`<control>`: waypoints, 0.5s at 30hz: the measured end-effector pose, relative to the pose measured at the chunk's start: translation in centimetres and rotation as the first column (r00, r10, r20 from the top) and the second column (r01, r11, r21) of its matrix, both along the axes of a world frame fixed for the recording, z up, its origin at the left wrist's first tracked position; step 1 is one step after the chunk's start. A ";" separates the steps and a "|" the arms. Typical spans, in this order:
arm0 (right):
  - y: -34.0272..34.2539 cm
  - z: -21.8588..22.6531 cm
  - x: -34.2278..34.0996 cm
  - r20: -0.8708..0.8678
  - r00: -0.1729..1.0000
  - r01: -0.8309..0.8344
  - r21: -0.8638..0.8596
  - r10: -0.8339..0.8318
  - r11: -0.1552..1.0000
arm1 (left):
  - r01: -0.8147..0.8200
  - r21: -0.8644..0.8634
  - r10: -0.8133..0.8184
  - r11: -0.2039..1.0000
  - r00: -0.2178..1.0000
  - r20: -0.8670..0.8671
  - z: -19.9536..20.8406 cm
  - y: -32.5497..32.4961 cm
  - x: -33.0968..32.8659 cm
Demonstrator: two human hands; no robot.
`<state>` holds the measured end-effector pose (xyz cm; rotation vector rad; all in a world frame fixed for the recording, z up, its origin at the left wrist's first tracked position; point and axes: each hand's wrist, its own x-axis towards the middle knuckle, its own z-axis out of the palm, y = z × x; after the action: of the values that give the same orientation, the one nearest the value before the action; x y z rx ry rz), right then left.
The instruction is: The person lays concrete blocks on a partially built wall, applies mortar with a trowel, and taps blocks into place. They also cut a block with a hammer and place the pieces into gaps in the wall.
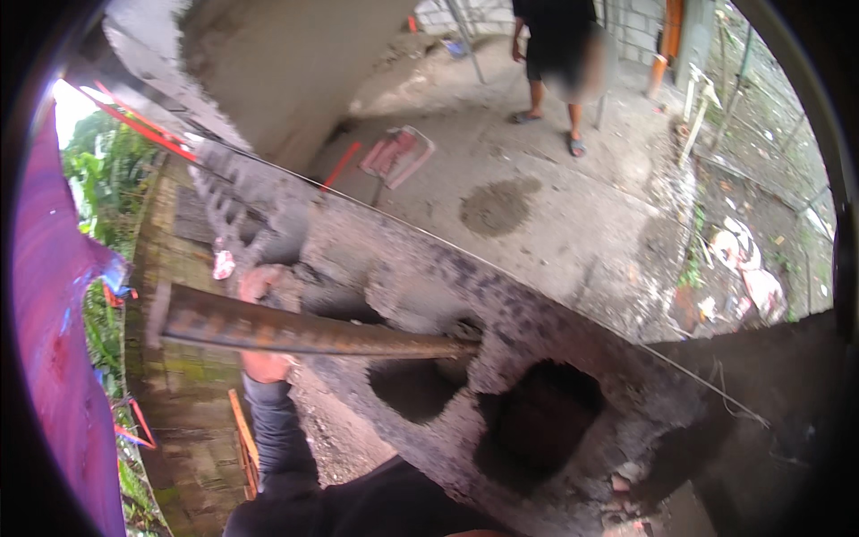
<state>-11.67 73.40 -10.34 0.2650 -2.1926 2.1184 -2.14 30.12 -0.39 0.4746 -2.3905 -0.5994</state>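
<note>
My left hand (267, 365) reaches forward at the left edge of a hollow concrete block wall (429, 259). A rusty ribbed steel bar (313, 331) crosses in front of it and hides its middle. Part of the hand shows above the bar, by the block edge, and part below it. Whether the fingers grip anything is hidden. The bar slants up out of the wall's top, beside open block cells, its free end toward the left. One large dark cell (541, 425) gapes nearest me. My right hand is out of the picture.
A taut string (501, 255) runs along the wall's far edge. Beyond, a person in dark clothes (555, 45) stands on the concrete floor (591, 201), near a damp grey patch (499, 206) and a reddish sack (398, 154). Purple sheeting (58, 340) hangs at left.
</note>
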 end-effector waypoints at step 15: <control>-0.1 -0.6 0.8 0.019 0.998 -0.049 -0.103 0.052 0.993 | 0.100 0.199 -0.076 0.975 0.989 -0.123 -3.4 -3.4 1.9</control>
<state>-10.83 73.31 -10.95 0.2945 -2.1019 2.2622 -0.25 26.70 -3.78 0.4105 -2.2604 -0.8952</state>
